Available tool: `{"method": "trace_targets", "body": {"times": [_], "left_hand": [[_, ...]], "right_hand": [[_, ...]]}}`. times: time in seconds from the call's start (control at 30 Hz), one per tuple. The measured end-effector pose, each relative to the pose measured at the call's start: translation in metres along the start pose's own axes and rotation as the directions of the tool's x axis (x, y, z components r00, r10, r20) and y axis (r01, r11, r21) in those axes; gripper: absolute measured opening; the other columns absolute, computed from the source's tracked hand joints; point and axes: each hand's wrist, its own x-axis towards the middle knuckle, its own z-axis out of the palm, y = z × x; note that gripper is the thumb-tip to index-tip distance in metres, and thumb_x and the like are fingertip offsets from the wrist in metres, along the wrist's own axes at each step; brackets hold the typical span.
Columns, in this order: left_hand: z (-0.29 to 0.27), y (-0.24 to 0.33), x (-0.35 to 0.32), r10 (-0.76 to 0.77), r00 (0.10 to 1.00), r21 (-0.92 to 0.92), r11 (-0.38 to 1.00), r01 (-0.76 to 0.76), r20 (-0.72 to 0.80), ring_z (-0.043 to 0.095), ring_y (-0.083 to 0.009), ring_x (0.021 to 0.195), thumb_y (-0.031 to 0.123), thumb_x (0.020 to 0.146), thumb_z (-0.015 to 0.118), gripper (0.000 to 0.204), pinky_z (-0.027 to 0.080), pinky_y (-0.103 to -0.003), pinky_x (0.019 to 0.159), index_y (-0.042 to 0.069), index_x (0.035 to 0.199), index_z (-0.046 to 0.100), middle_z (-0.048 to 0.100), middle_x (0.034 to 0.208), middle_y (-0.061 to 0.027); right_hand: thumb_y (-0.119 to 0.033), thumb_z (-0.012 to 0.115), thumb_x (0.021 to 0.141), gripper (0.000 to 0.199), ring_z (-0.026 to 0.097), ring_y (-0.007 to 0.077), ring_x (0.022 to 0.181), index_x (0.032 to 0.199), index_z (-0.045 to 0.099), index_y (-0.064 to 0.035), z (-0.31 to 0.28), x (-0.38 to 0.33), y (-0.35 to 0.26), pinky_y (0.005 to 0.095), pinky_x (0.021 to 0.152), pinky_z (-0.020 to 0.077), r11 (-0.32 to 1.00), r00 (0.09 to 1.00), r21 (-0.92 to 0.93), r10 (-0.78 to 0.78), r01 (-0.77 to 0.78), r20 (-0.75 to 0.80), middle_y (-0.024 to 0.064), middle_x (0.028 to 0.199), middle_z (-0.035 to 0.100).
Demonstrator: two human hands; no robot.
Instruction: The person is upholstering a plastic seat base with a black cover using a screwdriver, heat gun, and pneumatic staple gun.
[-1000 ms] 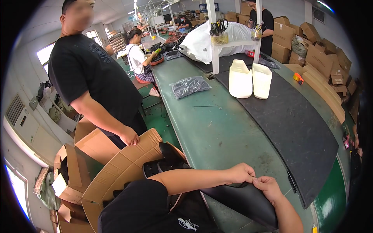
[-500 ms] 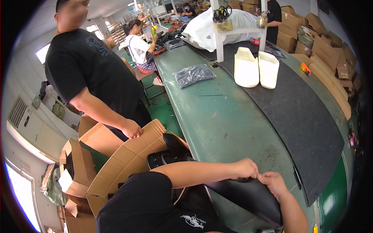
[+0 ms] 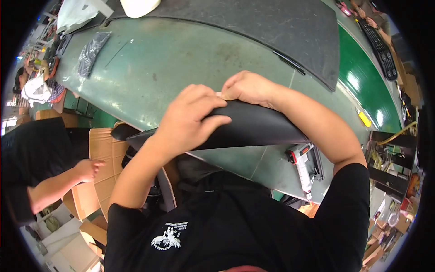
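A long, smooth black leather-like piece (image 3: 253, 124) with a curved upper edge lies across the near part of the green table, in front of my chest. My left hand (image 3: 183, 118) rests over its left half, fingers bent at the far edge and the thumb stretched along the surface. Right beside it, my right hand (image 3: 251, 88) pinches that same far edge, fingertips close to the left fingers. Whatever lies between the right fingertips is too small to make out. A white and red staple gun (image 3: 303, 170) lies on the table near my right elbow.
Beyond my hands, a black mat (image 3: 253, 22) covers the far side of the green table (image 3: 181, 50). On it lies a black pen-like stick (image 3: 289, 62); a yellow-handled tool (image 3: 364, 119) is at right. At left, a co-worker's hand (image 3: 88, 171) is by a cardboard box (image 3: 102, 149).
My view has swung down and to the right. The left hand has turned, its thumb now spread over the black piece; the right still pinches the edge. The co-worker's hand has left the carton's edge.
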Motion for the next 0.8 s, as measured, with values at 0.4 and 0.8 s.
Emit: {"method": "trace_targets", "body": {"times": [0.4, 0.8], "left_hand": [[0.009, 0.019, -0.003, -0.159, 0.984, 0.030, 0.987, 0.158, 0.078, 0.059, -0.0370, 0.109, 0.022, 0.080, 0.088, 0.049, 0.051, -0.044, 0.097, 0.002, 0.120, 0.070, 0.061, 0.111, -0.0146], [0.009, 0.006, 0.010, -0.352, 0.881, -0.004, 0.928, 0.372, 0.315, 0.067, -0.0411, 0.110, 0.026, 0.076, 0.092, 0.044, 0.054, -0.047, 0.096, -0.001, 0.108, 0.077, 0.070, 0.111, -0.0207]], "right_hand": [[-0.011, 0.075, 0.093, 0.016, 0.072, 0.0184, 0.073, 0.101, 0.075, 0.0034, 0.004, -0.007, -0.003, 0.0339, 0.061, 0.0597, 0.993, 0.996, 0.076, 0.093, -0.093, 0.013, 0.0119, 0.090, 0.075], [-0.003, 0.071, 0.093, 0.017, 0.076, 0.0237, 0.073, 0.107, 0.075, 0.0071, 0.003, 0.001, 0.008, 0.0384, 0.064, 0.0652, 0.975, 0.988, 0.171, 0.131, -0.143, 0.080, 0.0177, 0.094, 0.077]]}}
